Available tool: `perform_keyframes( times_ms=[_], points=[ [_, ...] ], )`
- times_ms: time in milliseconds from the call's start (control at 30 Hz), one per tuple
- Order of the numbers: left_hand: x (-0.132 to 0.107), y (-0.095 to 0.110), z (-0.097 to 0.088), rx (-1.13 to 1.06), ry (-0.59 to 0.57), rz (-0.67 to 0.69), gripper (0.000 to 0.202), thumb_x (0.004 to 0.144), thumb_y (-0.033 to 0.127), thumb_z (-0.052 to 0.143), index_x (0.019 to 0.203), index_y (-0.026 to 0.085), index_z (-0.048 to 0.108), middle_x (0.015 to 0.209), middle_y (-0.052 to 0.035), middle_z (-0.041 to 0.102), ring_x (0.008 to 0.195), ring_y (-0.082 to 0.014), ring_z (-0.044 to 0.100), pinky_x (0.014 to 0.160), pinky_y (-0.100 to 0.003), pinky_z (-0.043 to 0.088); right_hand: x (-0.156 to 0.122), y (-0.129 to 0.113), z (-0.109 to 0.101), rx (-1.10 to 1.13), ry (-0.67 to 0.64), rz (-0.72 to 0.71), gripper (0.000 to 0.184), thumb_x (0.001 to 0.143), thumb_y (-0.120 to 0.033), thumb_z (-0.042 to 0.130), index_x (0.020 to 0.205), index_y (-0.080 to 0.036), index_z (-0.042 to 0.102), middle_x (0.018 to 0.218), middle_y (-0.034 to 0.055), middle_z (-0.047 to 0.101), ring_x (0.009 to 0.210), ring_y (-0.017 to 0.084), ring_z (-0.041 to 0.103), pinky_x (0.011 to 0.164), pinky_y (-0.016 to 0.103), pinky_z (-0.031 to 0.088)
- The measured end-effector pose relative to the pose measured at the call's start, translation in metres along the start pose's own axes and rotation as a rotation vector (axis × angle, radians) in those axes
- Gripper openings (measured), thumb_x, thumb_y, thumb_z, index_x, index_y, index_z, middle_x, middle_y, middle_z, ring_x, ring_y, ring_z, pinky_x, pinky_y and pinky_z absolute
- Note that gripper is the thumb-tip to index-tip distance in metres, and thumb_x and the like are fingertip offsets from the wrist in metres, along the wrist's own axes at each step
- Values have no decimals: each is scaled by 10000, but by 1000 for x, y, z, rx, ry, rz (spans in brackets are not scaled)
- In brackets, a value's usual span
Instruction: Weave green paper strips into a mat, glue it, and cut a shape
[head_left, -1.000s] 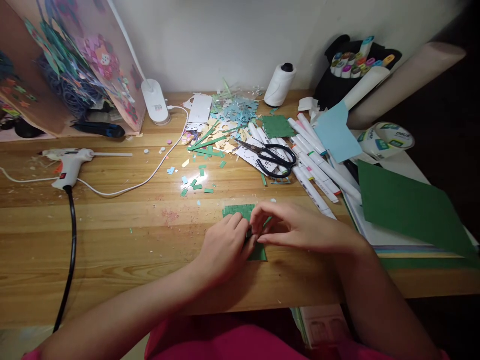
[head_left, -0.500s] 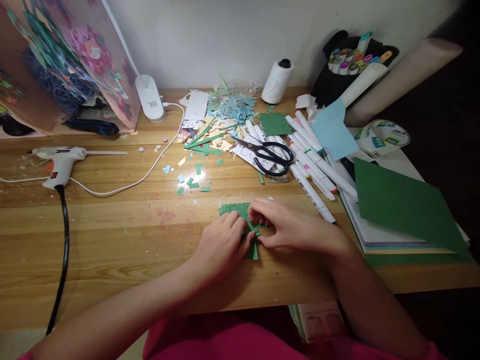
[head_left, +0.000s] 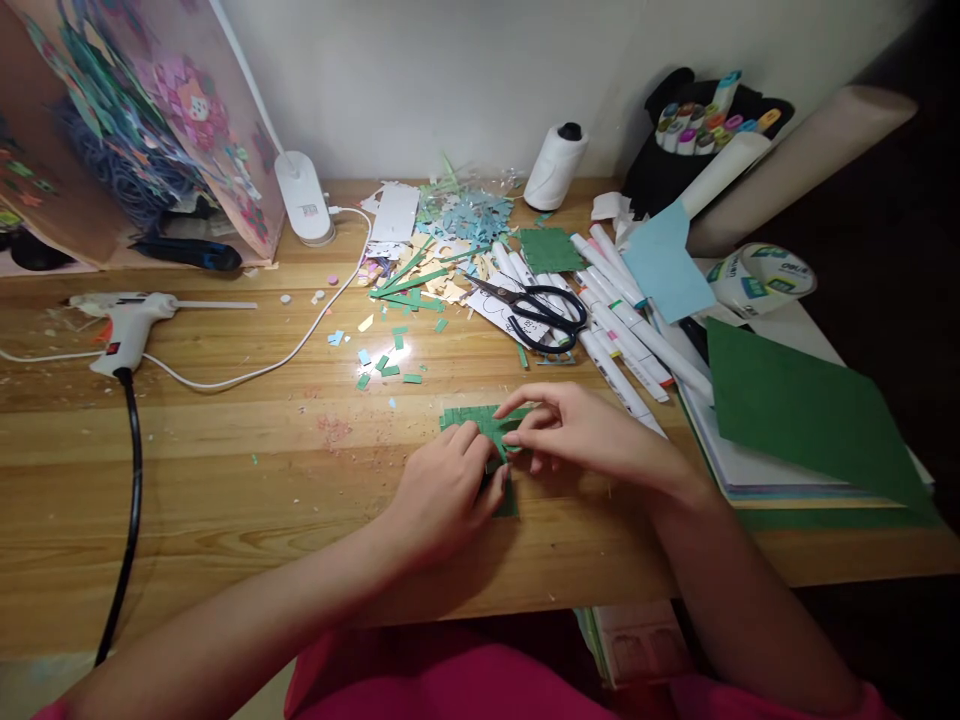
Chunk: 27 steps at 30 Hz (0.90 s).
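Observation:
A small piece of woven green paper strips [head_left: 472,415] lies on the wooden table in front of me. My left hand [head_left: 450,475] rests on it with curled fingers, gripping its near part and hiding much of it. My right hand [head_left: 559,430] hovers at the piece's right side, forefinger and thumb apart. A loose green strip end shows close to those fingertips; whether they touch it is unclear. Beyond the hands lie black-handled scissors [head_left: 551,318], with their blades pointing left.
Green paper snippets [head_left: 388,370] and a pile of scraps [head_left: 450,270] lie beyond. Markers [head_left: 619,345], a tape roll [head_left: 765,275] and green paper sheets [head_left: 810,420] are at the right. A glue gun [head_left: 131,330] with its cord sits left; a thread spool [head_left: 556,165] stands at the back.
My right hand's forefinger and thumb have spread from their pinch near the strip and shifted slightly up. My left hand stays on the woven piece.

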<state>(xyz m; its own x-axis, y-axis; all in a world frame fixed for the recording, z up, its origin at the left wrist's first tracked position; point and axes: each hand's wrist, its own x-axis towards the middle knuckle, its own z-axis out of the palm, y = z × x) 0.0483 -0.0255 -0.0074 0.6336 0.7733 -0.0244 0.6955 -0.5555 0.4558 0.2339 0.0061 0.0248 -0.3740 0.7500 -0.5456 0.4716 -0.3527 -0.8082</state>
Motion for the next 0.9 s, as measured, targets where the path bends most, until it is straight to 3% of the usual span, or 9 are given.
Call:
perform_keyframes(
  times_ms=[133,300,433,567,900],
  points=[
    [-1,0,-2,-36,-16,14,218,900,343,387,899,177,528,915,-62,553,838,-203,523,711,-322,435,0,-4,-1,81,15,21,244,777,-231,578,1010,-159,587,683,21,676,532,119,594,465,210,450],
    [1,0,-2,-18,-4,-21,210,909,311,374,870,178,532,893,-53,563,808,-192,534,677,-307,423,-2,-1,-3,24,27,-28,207,748,-235,591,944,-166,597,661,5,647,549,117,565,470,205,422],
    [5,3,-1,12,12,-95,207,905,315,409,805,182,532,841,-35,573,746,-173,541,616,-281,397,1,7,-4,-138,44,-123,166,689,-226,642,842,-168,611,650,-13,610,580,126,552,478,209,401],
    [7,5,-3,-13,4,-101,172,866,339,483,784,192,517,821,-19,571,719,-163,541,582,-264,371,1,6,-5,-307,48,-238,60,724,-209,592,703,-163,624,658,-4,629,615,133,552,572,238,406],
    [8,9,-8,8,-14,-116,136,871,296,434,796,199,492,832,-34,566,721,-179,539,582,-284,373,-11,-9,-4,-611,35,-422,74,726,-134,553,686,-185,591,687,-10,608,659,144,515,582,239,324]
  ],
)
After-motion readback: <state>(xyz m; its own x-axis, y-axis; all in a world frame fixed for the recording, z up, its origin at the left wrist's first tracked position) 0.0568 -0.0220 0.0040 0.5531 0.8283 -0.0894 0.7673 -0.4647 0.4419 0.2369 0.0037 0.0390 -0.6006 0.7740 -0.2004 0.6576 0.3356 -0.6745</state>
